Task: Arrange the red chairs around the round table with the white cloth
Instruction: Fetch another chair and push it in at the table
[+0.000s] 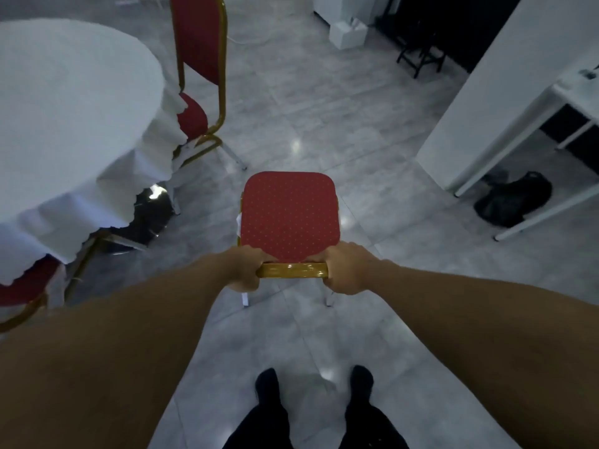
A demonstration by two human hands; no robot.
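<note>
Two grips clenched — left hand (243, 270) | right hand (347, 268) | red chair (288, 213) backrest top

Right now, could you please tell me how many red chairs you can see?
3. One chair is held by both hands at its gold top rail, out on the floor. A second is tucked under the table's far side. A third peeks out lower left. Others may be hidden.

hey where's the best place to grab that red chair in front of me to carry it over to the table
Take the red chair by the gold top bar of its backrest, coming from behind, one hand at each end. That is where the left hand and right hand grip now. The bar is straight, faces you and is narrow enough to wrap; the padded seat offers no edge to close around.
</note>
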